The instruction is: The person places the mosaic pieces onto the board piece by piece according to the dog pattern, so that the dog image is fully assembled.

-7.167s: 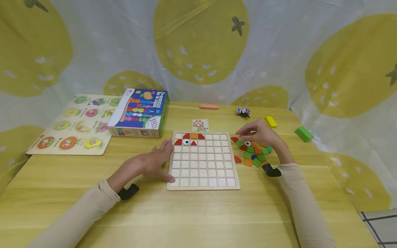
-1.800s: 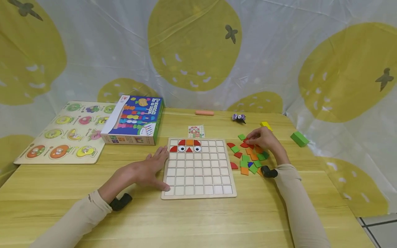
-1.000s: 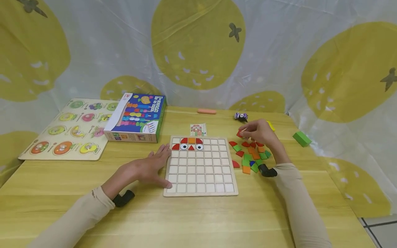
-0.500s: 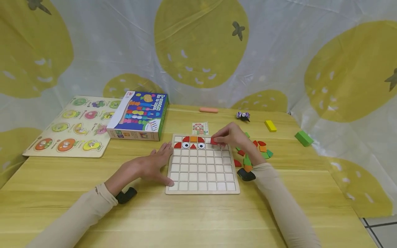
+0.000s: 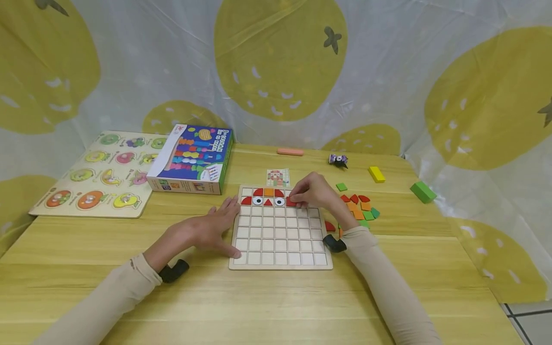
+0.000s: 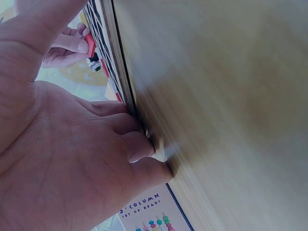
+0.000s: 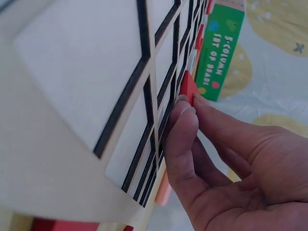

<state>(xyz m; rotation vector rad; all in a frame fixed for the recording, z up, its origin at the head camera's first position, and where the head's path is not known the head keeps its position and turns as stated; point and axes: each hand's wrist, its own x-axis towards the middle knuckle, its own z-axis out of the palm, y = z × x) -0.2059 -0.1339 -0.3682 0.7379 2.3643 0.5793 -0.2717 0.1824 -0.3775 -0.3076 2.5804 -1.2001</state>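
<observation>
A red piece (image 5: 291,201) was pinched between the thumb and fingertips of the right hand (image 5: 316,191), at the second row from the far edge of the grid board (image 5: 280,245), just right of an eye tile (image 5: 279,201); whether it was seated in its cell could not be told. The board's left edge was touched by the left hand (image 5: 211,231), whose grip was wide, the thumb laid close to the near left corner. Two red rounded tiles (image 5: 258,192) were set in the far row, parted by an orange square (image 5: 269,192). Loose pieces (image 5: 365,207) were scattered beyond the right edge, partly hidden by the right forearm. A picture card (image 5: 278,177) was placed just past the far edge. Toward the far left corner of the worktop (image 5: 241,306), a box (image 5: 194,158) and a fruit board (image 5: 97,165) were seen; near its right edge, a green block (image 5: 423,191) was placed.
</observation>
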